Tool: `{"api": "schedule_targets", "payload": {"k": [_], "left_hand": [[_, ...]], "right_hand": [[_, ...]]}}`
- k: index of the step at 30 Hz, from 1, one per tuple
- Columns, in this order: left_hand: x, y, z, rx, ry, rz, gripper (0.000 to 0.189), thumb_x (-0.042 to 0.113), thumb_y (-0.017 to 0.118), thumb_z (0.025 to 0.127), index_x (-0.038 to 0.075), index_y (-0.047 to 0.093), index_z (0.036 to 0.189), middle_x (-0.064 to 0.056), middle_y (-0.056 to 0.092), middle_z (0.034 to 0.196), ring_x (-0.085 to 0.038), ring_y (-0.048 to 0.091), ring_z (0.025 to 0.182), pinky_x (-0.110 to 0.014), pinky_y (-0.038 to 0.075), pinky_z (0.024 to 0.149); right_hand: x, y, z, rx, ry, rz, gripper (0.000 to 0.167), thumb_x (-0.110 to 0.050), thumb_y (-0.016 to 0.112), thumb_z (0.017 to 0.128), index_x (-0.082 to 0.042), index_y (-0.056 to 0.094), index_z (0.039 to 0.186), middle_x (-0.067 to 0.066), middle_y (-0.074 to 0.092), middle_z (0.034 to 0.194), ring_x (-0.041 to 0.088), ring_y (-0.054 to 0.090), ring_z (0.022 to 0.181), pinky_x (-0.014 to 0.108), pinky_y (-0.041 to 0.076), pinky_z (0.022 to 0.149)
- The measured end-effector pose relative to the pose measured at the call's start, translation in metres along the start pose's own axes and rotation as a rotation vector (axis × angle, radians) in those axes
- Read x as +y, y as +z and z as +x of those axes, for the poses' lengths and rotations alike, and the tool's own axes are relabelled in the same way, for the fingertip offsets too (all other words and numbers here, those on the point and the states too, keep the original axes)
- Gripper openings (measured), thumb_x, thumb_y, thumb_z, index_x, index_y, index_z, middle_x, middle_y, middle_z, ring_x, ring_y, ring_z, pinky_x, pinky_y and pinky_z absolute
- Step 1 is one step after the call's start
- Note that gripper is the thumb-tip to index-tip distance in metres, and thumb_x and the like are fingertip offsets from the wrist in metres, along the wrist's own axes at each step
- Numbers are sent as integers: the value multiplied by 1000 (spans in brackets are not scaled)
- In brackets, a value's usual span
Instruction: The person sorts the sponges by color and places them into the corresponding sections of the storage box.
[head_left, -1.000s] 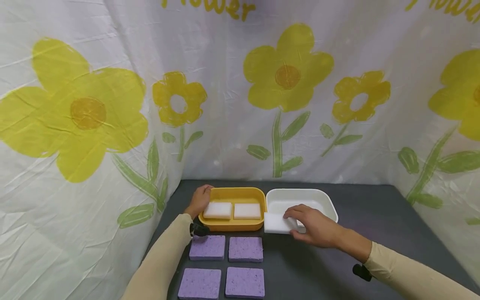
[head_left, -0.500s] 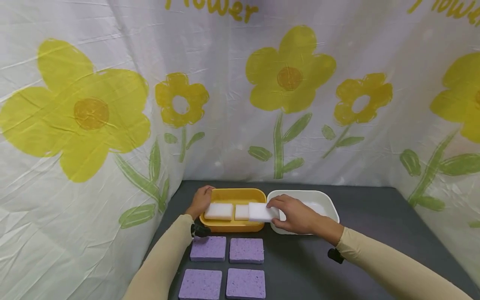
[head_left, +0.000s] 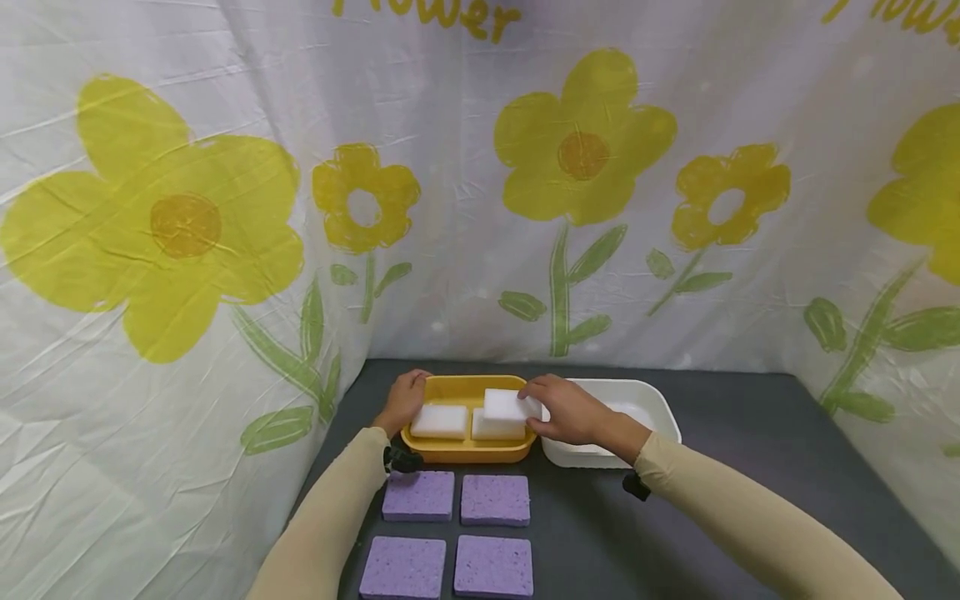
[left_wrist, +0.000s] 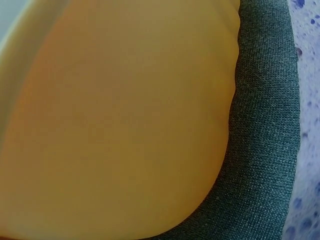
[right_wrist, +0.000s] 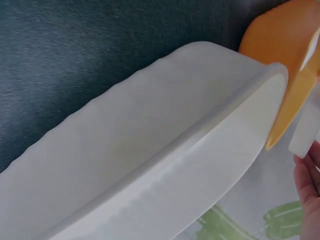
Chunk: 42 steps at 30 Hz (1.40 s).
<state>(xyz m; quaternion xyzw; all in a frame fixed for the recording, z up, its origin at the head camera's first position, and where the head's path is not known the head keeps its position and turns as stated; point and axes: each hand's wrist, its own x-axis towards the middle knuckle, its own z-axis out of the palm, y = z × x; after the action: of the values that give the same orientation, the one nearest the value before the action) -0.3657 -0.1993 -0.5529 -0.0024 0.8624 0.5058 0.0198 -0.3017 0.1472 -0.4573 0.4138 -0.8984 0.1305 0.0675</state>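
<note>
My right hand [head_left: 568, 408] pinches a white sponge block [head_left: 508, 405] by its right end, above the yellow tray [head_left: 468, 456]. In the right wrist view, the fingertips [right_wrist: 304, 175] meet the end of that sponge block. Two more white sponge blocks lie in the tray: one on the left [head_left: 439, 421], and one on the right [head_left: 489, 428], partly covered by the held block. My left hand [head_left: 405, 402] grips the tray's left end at the rim. The left wrist view is filled by the tray's outer wall [left_wrist: 125, 125], with no hand showing.
A white tray [head_left: 656, 412] stands against the yellow tray's right side. Several purple sponges [head_left: 495, 500] lie in two rows on the dark tabletop [head_left: 720, 442] in front. A curtain printed with flowers [head_left: 450, 275] hangs behind and along both sides.
My right hand has carried the white sponge block left and slightly back, from the white tray's front edge to above the yellow tray's right half. The left hand stays on the yellow tray.
</note>
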Motion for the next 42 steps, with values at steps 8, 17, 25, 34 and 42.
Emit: {"api": "schedule_targets", "payload": {"k": [8, 17, 25, 34, 42], "left_hand": [[-1, -1, 1, -2, 1, -2, 43, 25, 36, 121, 2, 63, 145, -21, 68, 137, -37, 65, 121, -58, 53, 109], [1, -2, 0, 4, 24, 2, 43, 23, 36, 120, 0, 64, 144, -22, 68, 136, -38, 65, 121, -59, 52, 110], [1, -1, -1, 10, 37, 9, 43, 23, 35, 120, 0, 63, 144, -22, 68, 135, -37, 65, 120, -58, 53, 109], [2, -1, -2, 27, 51, 24, 44, 24, 33, 120, 0, 64, 141, -22, 69, 133, -36, 66, 117, -54, 55, 105], [2, 0, -2, 14, 44, 16, 43, 22, 34, 121, 0, 63, 143, -22, 68, 136, -37, 65, 121, -57, 53, 108]], "right_hand": [[6, 14, 18, -49, 28, -18, 38, -23, 78, 98, -5, 73, 131, 14, 73, 132, 34, 69, 123, 50, 58, 105], [8, 25, 26, -40, 58, -53, 37, -21, 80, 97, -4, 75, 129, 15, 75, 128, 38, 69, 123, 62, 51, 108], [9, 36, 30, -90, 116, -61, 37, -25, 81, 98, -7, 76, 129, 12, 77, 133, 34, 69, 127, 66, 42, 115], [11, 41, 33, -93, 86, -70, 33, -21, 81, 94, -7, 77, 124, 11, 79, 126, 33, 70, 120, 65, 45, 111], [11, 48, 34, -116, 79, -73, 31, -17, 79, 91, -8, 78, 121, 9, 79, 124, 34, 71, 116, 64, 47, 108]]}}
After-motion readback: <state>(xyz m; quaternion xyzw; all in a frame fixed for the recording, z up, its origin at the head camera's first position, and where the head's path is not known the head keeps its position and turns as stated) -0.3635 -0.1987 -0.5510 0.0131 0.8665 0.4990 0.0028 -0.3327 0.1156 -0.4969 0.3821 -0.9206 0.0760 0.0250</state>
